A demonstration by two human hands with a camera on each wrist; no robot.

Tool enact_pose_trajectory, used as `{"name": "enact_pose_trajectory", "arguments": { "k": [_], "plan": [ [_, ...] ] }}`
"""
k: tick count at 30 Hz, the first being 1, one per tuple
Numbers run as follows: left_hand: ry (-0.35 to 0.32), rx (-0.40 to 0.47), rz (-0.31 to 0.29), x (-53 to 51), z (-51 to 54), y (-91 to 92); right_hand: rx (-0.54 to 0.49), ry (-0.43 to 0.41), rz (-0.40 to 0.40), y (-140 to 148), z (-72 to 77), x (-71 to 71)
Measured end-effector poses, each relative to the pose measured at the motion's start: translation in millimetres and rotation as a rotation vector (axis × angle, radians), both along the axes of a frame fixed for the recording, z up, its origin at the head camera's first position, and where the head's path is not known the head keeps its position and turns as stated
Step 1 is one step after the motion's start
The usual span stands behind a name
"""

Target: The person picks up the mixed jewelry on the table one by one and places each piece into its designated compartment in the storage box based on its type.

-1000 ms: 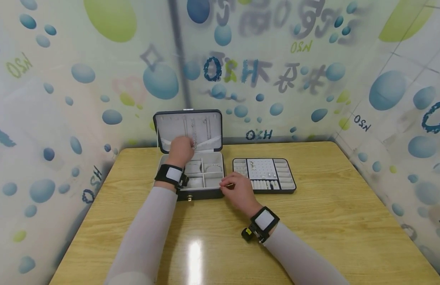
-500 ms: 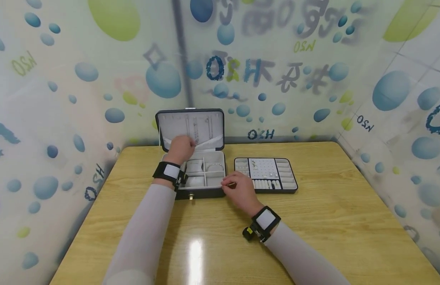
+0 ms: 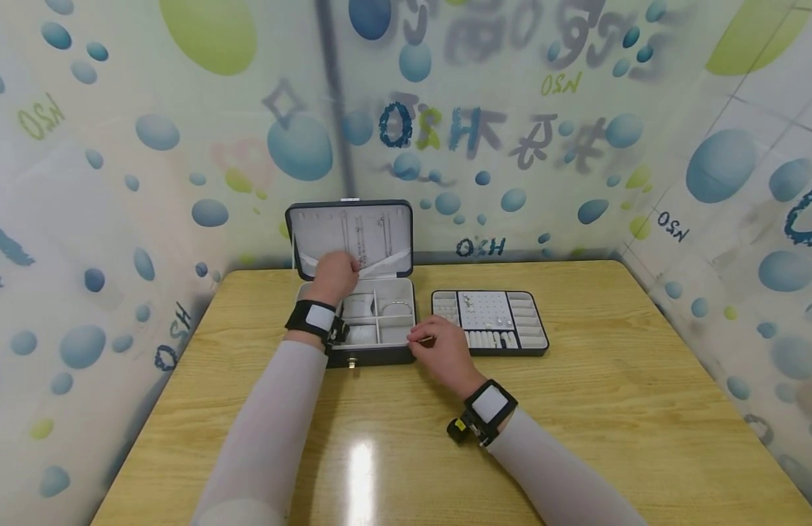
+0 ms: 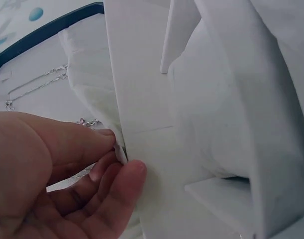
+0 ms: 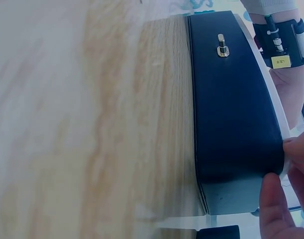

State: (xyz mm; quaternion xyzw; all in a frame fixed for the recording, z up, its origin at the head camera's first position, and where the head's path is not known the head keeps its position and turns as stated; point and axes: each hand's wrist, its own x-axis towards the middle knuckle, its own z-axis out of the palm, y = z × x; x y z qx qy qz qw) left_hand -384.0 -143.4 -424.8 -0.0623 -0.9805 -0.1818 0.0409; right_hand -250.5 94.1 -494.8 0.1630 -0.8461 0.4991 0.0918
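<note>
Jewelry box (image 5: pixel 234 109) stands on the table (image 3: pixel 563 409), lid (image 3: pixel 349 205) raised; left hand (image 3: pixel 335 277) is pinched on the edge of the lid's cloth pocket (image 4: pixel 92 74) — apparently soft, light and easily creased, best taken by its hem, clear of the delicate necklaces (image 3: pixel 360 237). Right hand (image 3: pixel 447 354) holds the box's near right corner — judged stiff and steady.

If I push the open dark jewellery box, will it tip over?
Probably not: the box looks wide and low. It might slide, because the table looks smooth and shiny. Its lid could wobble, standing up at the back.
</note>
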Motion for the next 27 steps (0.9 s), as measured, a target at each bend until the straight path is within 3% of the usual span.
{"name": "enact_pose_trajectory", "arguments": {
  "k": [5, 13, 27],
  "plan": [
    [-0.021, -0.028, -0.007, -0.1, 0.7, 1.3, -0.006, 0.010, 0.006, 0, -1.1, -0.3],
    [0.031, 0.009, 0.000, 0.4, -2.1, 1.3, 0.010, 0.024, -0.002, 0, -1.2, -1.2],
    [0.298, -0.010, -0.014, 8.7, -0.9, 6.9, 0.016, 0.003, -0.003, 0, -1.4, -0.1]
  ]
}}
